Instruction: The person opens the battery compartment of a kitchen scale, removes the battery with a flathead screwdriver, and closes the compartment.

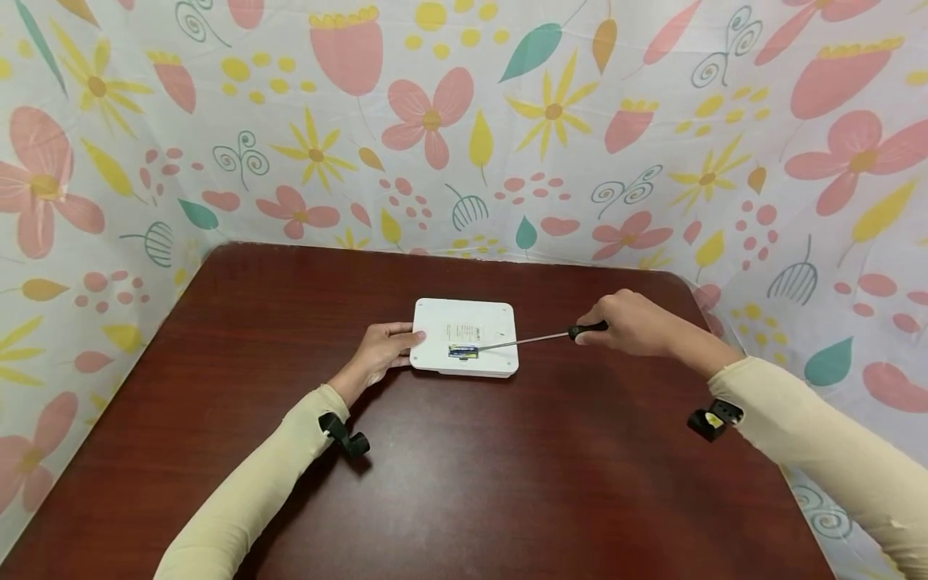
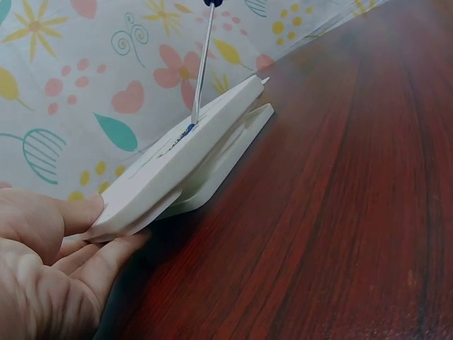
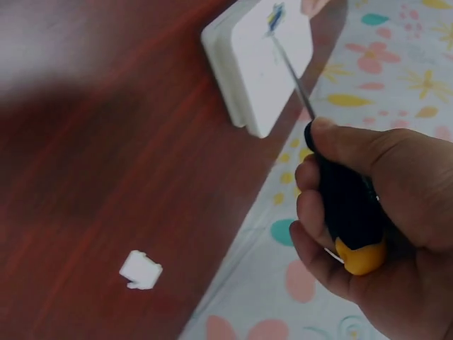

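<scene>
A flat white device [image 1: 464, 312], seemingly a kitchen scale turned underside up, is held tilted near the table's far side. My left hand [image 1: 377, 350] grips its left edge, thumb on top and fingers beneath. Batteries [image 1: 462, 352] show in an open compartment beside a printed label. In my right hand [image 1: 641, 324] is a screwdriver [image 3: 350, 205] with a black and yellow handle, the fingers wrapped around it. Its long metal shaft [image 2: 203, 64] reaches leftward, with the tip at the batteries. A small white battery cover [image 3: 141, 270] lies on the table, hidden in the head view.
The dark red-brown wooden table [image 1: 464, 483] extends toward me. A flower-patterned curtain [image 1: 464, 121] hangs along its back and sides. Black wrist camera mounts [image 1: 346, 437] sit on both sleeves.
</scene>
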